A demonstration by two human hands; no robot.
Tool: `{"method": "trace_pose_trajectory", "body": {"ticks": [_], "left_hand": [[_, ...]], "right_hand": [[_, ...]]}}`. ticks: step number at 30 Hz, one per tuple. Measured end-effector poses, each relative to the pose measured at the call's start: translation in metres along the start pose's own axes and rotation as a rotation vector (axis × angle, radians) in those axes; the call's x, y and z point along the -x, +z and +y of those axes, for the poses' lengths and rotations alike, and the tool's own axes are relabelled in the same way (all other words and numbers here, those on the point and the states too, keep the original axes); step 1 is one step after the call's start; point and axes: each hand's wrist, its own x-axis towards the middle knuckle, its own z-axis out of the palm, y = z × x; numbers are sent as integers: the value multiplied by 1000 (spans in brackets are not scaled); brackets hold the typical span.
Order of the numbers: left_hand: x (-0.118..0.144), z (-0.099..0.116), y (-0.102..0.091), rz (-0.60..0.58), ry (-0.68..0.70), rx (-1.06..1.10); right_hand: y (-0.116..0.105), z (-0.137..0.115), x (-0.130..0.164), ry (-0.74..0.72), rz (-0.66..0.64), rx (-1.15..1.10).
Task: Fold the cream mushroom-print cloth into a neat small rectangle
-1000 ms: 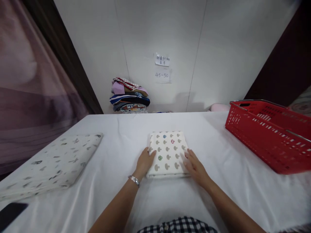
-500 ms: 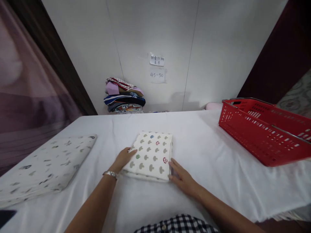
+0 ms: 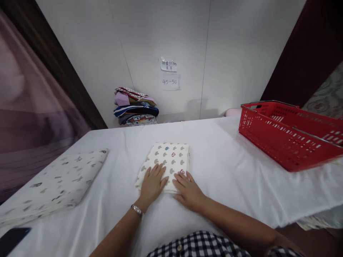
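A folded cream cloth (image 3: 168, 157) printed with small mushrooms lies flat in the middle of the white table (image 3: 219, 167). My left hand (image 3: 153, 182) rests palm down on its near left part, fingers spread. Beside it my right hand (image 3: 188, 191) lies flat on the cloth's near right edge. Neither hand grips anything. A silver watch sits on my left wrist.
A red plastic basket (image 3: 289, 132) stands at the right end of the table. A flat patterned pillow (image 3: 53, 180) lies at the left, a dark phone (image 3: 12, 239) at the near left corner. A stack of folded clothes (image 3: 135, 110) sits behind the table against the wall.
Both hands moved from the cloth's sides onto its near top surface. The cloth turned slightly and sits a little left of where it was.
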Motion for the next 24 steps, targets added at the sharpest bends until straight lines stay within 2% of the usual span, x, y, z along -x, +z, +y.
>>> {"method": "trace_pose_trajectory", "body": {"ticks": [2,7,9,11,14,18,21,24], "left_hand": [[5,0,4,5,-11,8],[14,5,-4,45,-39,130],[21,11,-8,61,-25,175],[28,15,-12,70,3,192],[33,18,-13,95,31,187],[33,16,-10,116,42,186],[30,16,-9,120,48,190],[28,18,-8,124,55,190]], "right_hand": [[-3,7,5,35,92,-72],[-5,40,15,164,496,-292],[-5,50,16,183,598,-341],[-6,53,16,189,643,-369],[-11,45,16,85,609,-357],[-11,26,14,-122,468,-212],[-9,20,11,-154,381,-113],[-11,22,7,-131,372,-82]]}}
